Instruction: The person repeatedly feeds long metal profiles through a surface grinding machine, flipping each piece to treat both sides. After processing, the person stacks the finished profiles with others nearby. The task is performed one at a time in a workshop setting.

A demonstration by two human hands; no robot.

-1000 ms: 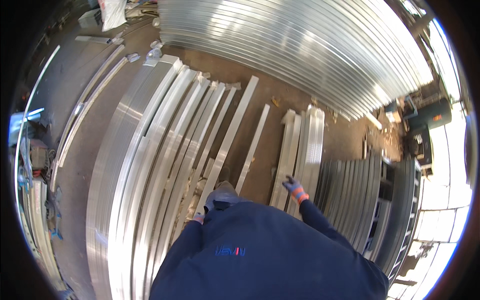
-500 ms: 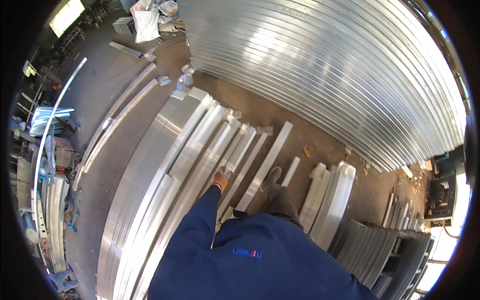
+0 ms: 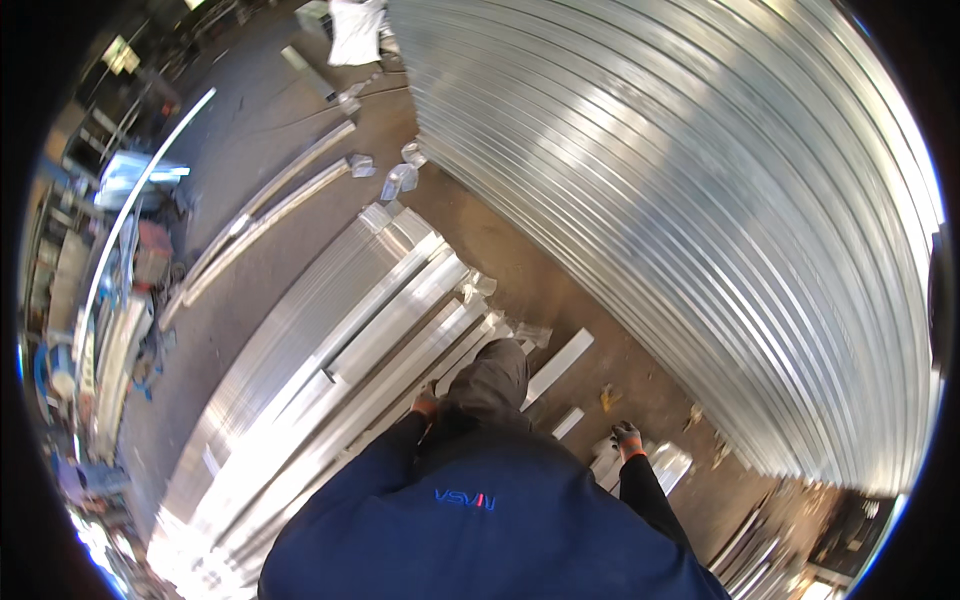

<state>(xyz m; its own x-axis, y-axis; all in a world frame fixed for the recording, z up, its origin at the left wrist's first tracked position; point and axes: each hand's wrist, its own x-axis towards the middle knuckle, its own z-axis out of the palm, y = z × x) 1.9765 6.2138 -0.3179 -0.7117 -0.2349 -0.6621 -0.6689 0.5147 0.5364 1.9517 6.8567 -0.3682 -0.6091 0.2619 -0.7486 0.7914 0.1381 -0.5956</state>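
Observation:
My left hand (image 3: 427,400), in a dark glove with an orange cuff, is low beside my bent leg, next to the long silver metal profiles (image 3: 370,345). Its fingers are mostly hidden and blurred, so whether it touches a profile cannot be told. My right hand (image 3: 627,438), gloved the same way, hangs above the shorter metal profiles (image 3: 672,465) on the right. Nothing shows in it, and its fingers look loosely bent and apart. Between my hands, a light metal bar (image 3: 558,368) and a shorter piece (image 3: 568,422) lie on the floor, partly covered by my body.
A large stack of ribbed silver sheets (image 3: 620,180) fills the far right. To the left lie long thin bars (image 3: 265,210) and a pale curved strip (image 3: 140,190). Crumpled clear plastic (image 3: 400,180) lies near the profile ends, and a white sack (image 3: 355,32) stands farther back.
My view has turned and shifted, and my leg now stands forward over the profiles. My left hand has drawn back from the profile it was at. My right hand has come into view.

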